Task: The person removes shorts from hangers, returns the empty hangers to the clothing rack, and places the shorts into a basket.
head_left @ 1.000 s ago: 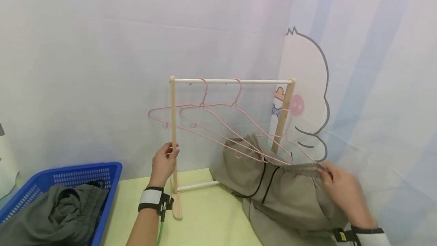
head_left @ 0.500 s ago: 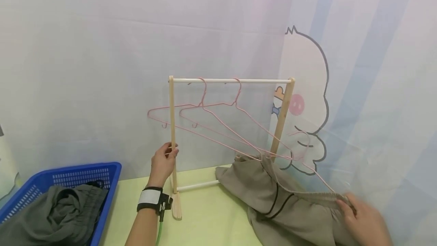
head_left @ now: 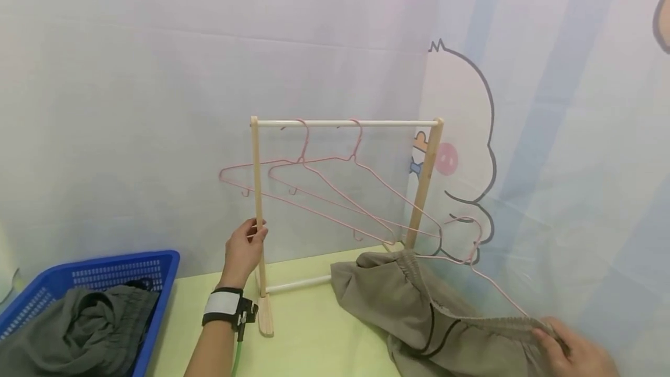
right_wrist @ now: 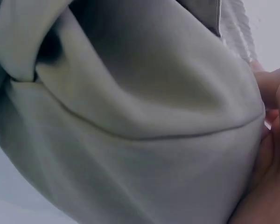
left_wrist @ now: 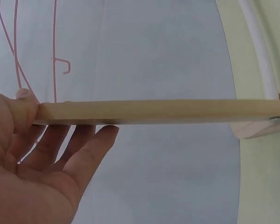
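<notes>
My left hand [head_left: 243, 256] holds the front wooden post [head_left: 258, 208] of a small clothes rack, thumb and fingers on either side of it. In the left wrist view the post [left_wrist: 163, 112] crosses between thumb and fingertips. At the lower right, my right hand [head_left: 576, 349] pinches the elastic waistband of grey-brown drawstring pants [head_left: 377, 295]. A pink hanger [head_left: 497, 288] sits partly inside that waistband, its hook sticking up above the cloth and off the rail. Cloth of the pants [right_wrist: 168, 168] fills most of the right wrist view, with the right hand [right_wrist: 270, 140] at its edge.
Two bare pink hangers [head_left: 330, 176] hang from the rack's white rail [head_left: 387, 124]. On the left a blue basket [head_left: 170, 284] holds a dark grey garment [head_left: 104, 324]. Pale curtains stand close behind the yellow-green table [head_left: 309, 336].
My right hand has moved right and downward, drawing the pants and the hanger in them lower and away from the rack. The left hand keeps its hold on the post.
</notes>
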A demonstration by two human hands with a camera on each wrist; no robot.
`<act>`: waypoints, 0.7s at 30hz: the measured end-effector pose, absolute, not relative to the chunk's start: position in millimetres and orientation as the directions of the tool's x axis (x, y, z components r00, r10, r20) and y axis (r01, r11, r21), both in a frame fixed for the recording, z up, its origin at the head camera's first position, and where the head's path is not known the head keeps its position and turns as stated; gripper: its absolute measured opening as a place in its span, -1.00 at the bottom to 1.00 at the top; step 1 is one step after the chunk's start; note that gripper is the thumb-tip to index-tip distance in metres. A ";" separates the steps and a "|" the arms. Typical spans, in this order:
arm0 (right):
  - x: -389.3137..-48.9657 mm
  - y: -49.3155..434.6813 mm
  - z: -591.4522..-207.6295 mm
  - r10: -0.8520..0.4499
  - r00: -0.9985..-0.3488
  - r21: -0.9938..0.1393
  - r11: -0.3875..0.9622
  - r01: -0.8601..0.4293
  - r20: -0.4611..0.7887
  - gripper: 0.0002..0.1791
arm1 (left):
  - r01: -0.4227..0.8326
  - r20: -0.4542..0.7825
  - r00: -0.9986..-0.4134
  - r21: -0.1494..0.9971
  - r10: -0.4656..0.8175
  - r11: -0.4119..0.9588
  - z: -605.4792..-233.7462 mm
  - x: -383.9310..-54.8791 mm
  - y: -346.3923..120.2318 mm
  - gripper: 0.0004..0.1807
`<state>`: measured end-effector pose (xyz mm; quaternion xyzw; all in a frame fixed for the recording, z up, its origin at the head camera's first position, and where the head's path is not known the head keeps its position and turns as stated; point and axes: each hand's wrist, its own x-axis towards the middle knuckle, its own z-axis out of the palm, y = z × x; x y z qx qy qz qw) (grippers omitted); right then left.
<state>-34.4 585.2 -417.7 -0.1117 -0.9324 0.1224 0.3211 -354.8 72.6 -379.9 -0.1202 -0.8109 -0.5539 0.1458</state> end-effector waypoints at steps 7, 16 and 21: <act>-32.4 572.1 -391.8 0.287 -0.817 -0.306 0.941 0.144 0.500 -0.82 | 0.353 0.397 -0.918 0.798 0.013 0.488 -365.8 -334.7 58.6 -0.47; -64.8 536.0 -359.8 -0.005 -0.758 -0.228 0.952 -0.202 0.652 -0.71 | 0.607 0.653 -0.752 0.637 0.084 0.475 -323.7 -277.3 32.0 -0.81; -94.9 500.7 -335.8 -0.128 -0.642 -0.202 0.887 -0.415 0.756 -0.56 | 0.669 0.569 -0.742 0.592 0.354 0.449 -307.9 -243.8 31.3 -0.73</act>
